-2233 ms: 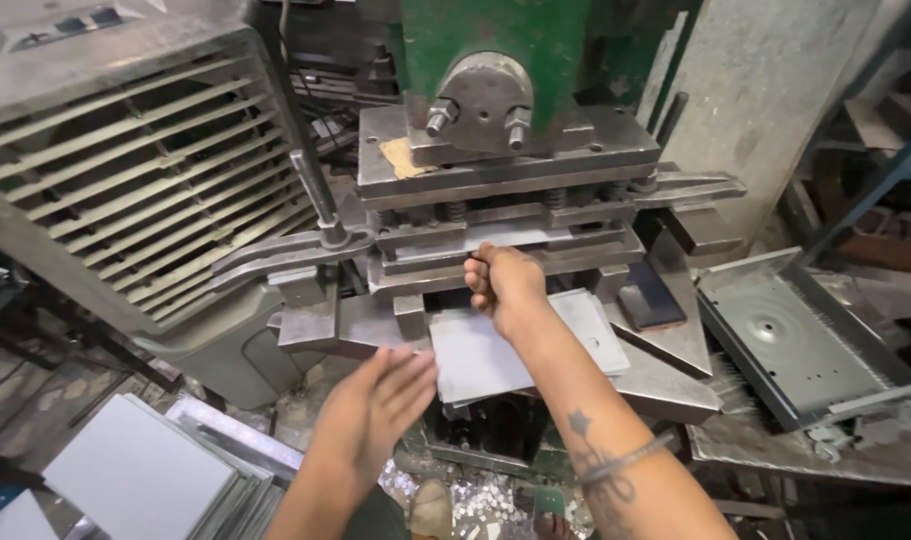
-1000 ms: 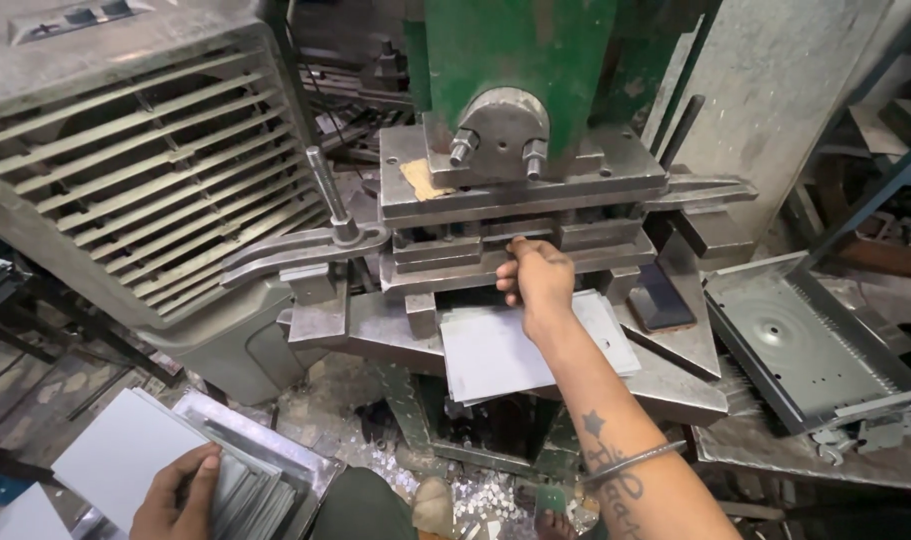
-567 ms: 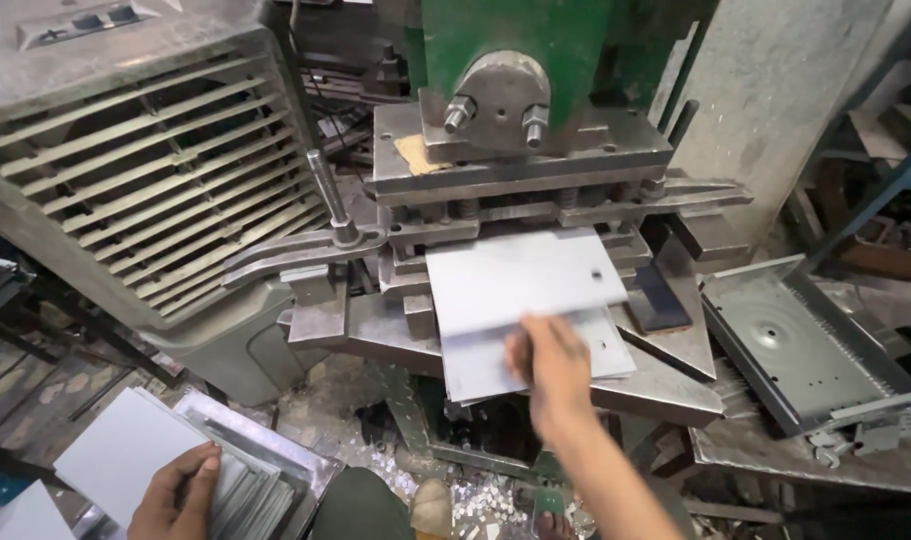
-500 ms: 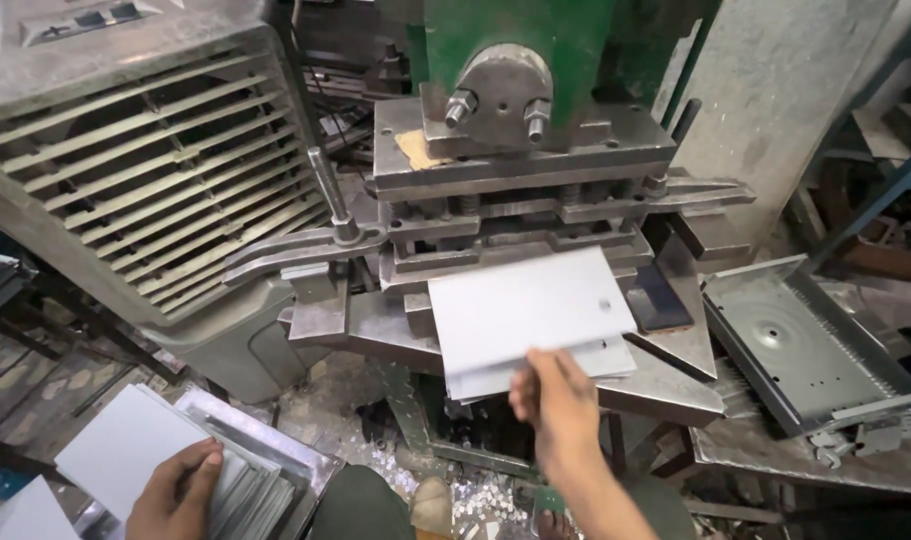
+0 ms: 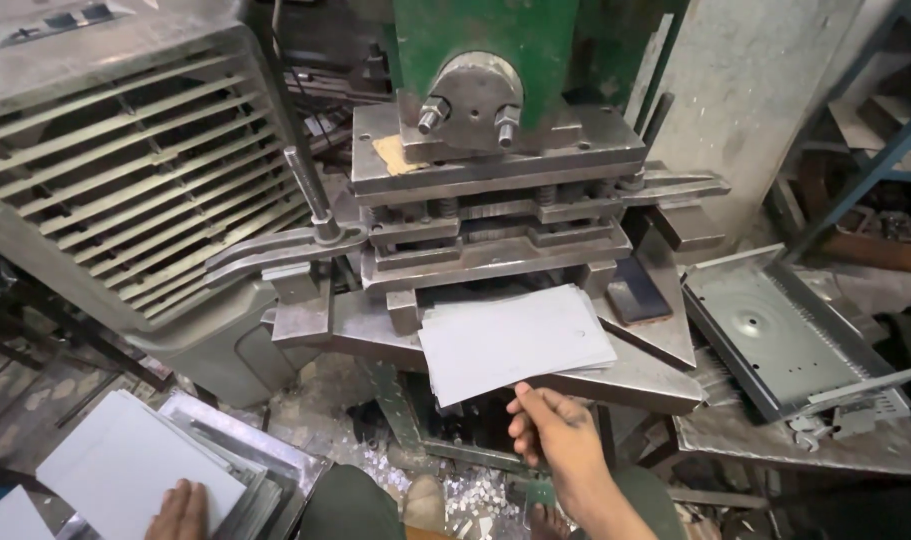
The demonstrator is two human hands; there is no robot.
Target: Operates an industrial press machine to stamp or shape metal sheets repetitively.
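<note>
My right hand (image 5: 560, 440) pinches the near edge of a thin pale metal sheet (image 5: 515, 335). The sheet lies tilted on the steel bed (image 5: 635, 375) of a green press (image 5: 515, 40), in front of the die block (image 5: 495, 215), and overlaps another sheet beneath it. My left hand (image 5: 180, 508) lies at the bottom left, fingers flat on the top sheet of a stack of blank sheets (image 5: 125, 465). The frame edge cuts the hand off, so its grip is hidden.
A large grey louvred housing (image 5: 125, 170) fills the left. A lever arm (image 5: 275, 250) sticks out from the press's left side. A pressed metal tray (image 5: 785, 330) lies at the right. Small metal offcuts (image 5: 455, 495) litter the floor by my knees.
My right hand has drawn the sheet out from under the die towards me and lowered it onto the bed. My left hand has dropped to the stack at lower left and stays there.
</note>
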